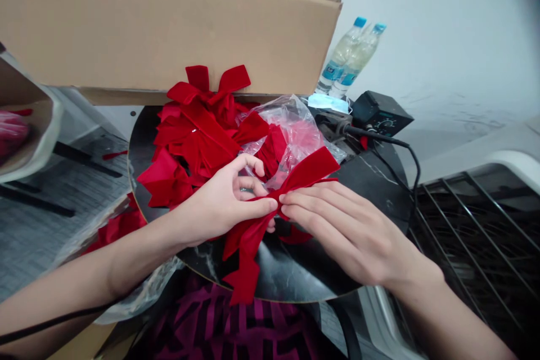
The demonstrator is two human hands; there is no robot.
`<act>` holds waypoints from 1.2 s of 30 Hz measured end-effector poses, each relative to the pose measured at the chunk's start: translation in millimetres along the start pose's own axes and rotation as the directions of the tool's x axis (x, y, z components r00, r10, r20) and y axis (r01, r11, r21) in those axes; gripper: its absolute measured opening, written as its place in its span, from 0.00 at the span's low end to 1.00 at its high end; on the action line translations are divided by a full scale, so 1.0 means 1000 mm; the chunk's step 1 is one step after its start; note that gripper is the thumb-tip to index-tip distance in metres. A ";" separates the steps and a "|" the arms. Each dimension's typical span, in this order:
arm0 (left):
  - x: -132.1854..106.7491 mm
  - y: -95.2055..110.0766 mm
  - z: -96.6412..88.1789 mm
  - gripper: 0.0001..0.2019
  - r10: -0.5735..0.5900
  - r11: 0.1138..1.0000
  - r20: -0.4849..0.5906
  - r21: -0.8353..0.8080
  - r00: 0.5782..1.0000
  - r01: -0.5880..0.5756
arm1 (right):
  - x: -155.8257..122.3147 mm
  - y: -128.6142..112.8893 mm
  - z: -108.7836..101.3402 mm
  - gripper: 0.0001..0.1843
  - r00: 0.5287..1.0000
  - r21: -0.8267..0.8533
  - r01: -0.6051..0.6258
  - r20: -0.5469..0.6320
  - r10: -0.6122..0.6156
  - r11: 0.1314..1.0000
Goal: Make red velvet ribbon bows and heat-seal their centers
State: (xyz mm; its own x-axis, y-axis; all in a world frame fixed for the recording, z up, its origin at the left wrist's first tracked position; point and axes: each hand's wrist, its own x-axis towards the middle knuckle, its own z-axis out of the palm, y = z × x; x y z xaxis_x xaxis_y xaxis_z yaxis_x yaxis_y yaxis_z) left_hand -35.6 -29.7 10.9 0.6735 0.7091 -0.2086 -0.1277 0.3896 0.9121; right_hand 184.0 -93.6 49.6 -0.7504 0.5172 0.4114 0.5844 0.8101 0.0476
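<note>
Red ribbon (310, 173): a velvet strip gathered at its middle, held just above the near part of the round dark worktop (371, 180); one end fans up to the right, the tails hang over the near edge.
Left hand (219, 202): pinches the gathered middle, thumb on top and the other fingers curled behind.
Right hand (350, 230): fingers straight and close together, tips on the same spot and touching the left thumb; its thumb is hidden.
Doing it well: the folds probably hold only while the pinch stays tight and centred, so shift one hand at a time.
Behind: a pile of red bows (198, 129) beside a clear plastic bag (295, 124).
Further out: a cardboard box (169, 17), two water bottles (350, 56), and a black control unit (379, 112) with its cable (405, 146).
</note>
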 end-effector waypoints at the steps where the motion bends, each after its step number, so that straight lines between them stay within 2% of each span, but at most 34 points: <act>1: 0.000 0.001 0.000 0.23 0.006 0.999 -0.003 0.032 1.000 -0.006 | 0.001 -0.001 0.001 0.16 1.000 0.004 -0.012 0.008 0.012 1.000; 7: 0.000 0.007 -0.001 0.23 -0.045 0.984 0.091 0.174 0.995 0.029 | 0.003 -0.002 0.007 0.10 0.996 0.015 -0.079 0.050 0.078 0.997; 10: -0.001 0.008 -0.001 0.21 -0.024 0.964 0.126 0.267 0.992 -0.010 | 0.003 0.001 0.009 0.08 0.993 0.096 -0.104 0.062 0.098 0.990; 12: -0.002 0.008 -0.001 0.21 0.021 0.944 0.136 0.322 0.990 -0.065 | 0.003 0.003 0.009 0.07 0.982 0.185 -0.182 0.093 0.167 0.966; 14: -0.003 0.008 0.000 0.21 0.066 0.923 0.131 0.369 0.989 -0.110 | 0.004 0.003 0.009 0.06 0.955 0.264 -0.293 0.127 0.267 0.919; 18: -0.004 0.011 0.000 0.20 0.092 0.903 0.131 0.408 0.987 -0.138 | 0.009 0.003 0.006 0.07 0.860 0.347 -0.509 0.206 0.466 0.787; 22: -0.001 0.012 0.001 0.23 0.130 0.873 0.090 0.462 0.987 -0.157 | 0.016 0.006 0.003 0.05 0.806 0.434 -0.587 0.236 0.542 0.683; 26: -0.002 0.014 0.002 0.21 0.152 0.840 0.071 0.517 0.986 -0.167 | 0.019 0.010 -0.002 0.06 0.773 0.529 -0.622 0.300 0.559 0.577; 30: -0.006 0.020 0.002 0.20 0.142 0.826 0.069 0.542 0.987 -0.156 | 0.019 0.010 -0.006 0.08 0.777 0.514 -0.624 0.336 0.532 0.588; 36: -0.006 0.018 0.002 0.19 0.159 0.833 0.042 0.531 0.986 -0.157 | 0.022 0.007 -0.002 0.07 0.813 0.477 -0.574 0.240 0.530 0.665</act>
State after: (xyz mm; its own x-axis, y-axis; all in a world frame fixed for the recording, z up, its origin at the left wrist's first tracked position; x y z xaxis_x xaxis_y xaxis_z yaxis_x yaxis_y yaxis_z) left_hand -40.5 -28.1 28.8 0.6747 0.7367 -0.0456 0.1747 -0.0993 0.9796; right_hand 172.1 -77.0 60.7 -0.3748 0.9163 0.1411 0.6723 0.3733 -0.6393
